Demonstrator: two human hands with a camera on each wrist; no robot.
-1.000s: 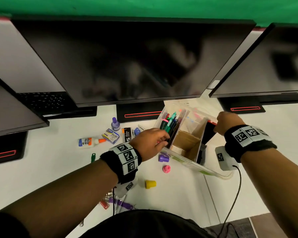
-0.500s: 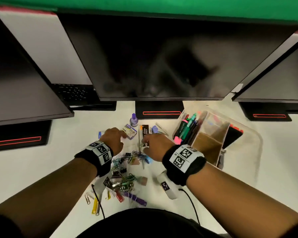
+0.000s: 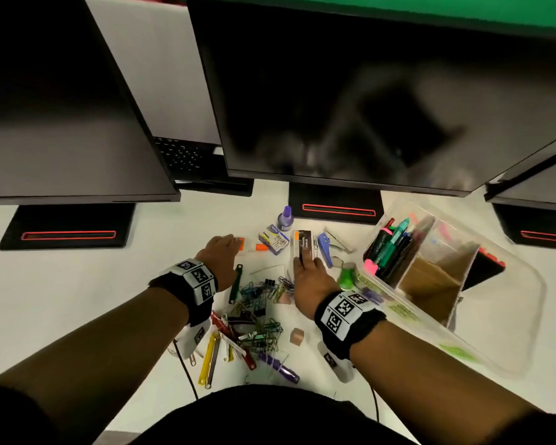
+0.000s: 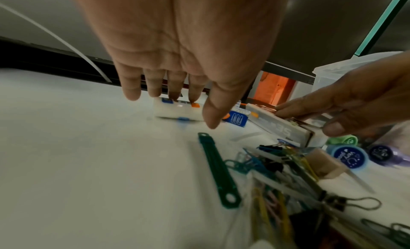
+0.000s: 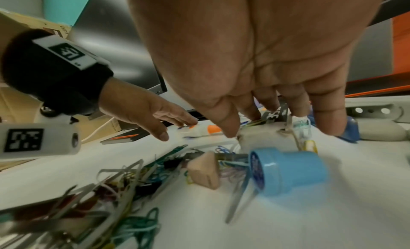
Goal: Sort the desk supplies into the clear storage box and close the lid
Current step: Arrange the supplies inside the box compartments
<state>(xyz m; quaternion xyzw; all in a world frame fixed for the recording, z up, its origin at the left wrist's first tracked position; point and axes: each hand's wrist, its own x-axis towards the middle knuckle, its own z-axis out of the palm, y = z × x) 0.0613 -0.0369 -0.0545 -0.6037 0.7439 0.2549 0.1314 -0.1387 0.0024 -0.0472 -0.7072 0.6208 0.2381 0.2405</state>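
The clear storage box (image 3: 408, 313) stands at the right, lid off, with pens (image 3: 395, 248) and cardboard dividers (image 3: 430, 284) inside. My left hand (image 3: 225, 248) reaches forward with straight fingers, and its fingertips touch a white glue bottle (image 4: 175, 111) with an orange cap (image 3: 261, 247). My right hand (image 3: 305, 264) lies over the near end of a long staples box (image 3: 303, 244). Its fingers rest flat on the top and its thumb (image 4: 332, 130) sits beside the box. Neither object is lifted off the desk.
Between my arms lies a pile of paper clips and binder clips (image 3: 254, 303) with a green fastener strip (image 3: 235, 284). A purple ink bottle (image 3: 284, 218), a paper clip box (image 3: 273, 240), a blue staple remover (image 3: 325, 248), a green stamp (image 3: 347, 277) and a blue stamp (image 5: 288, 172) are nearby. Monitor stands (image 3: 336, 207) line the back.
Both hands have left the storage box and moved left to the loose supplies. The left now touches the glue bottle and the right rests on the staples box.
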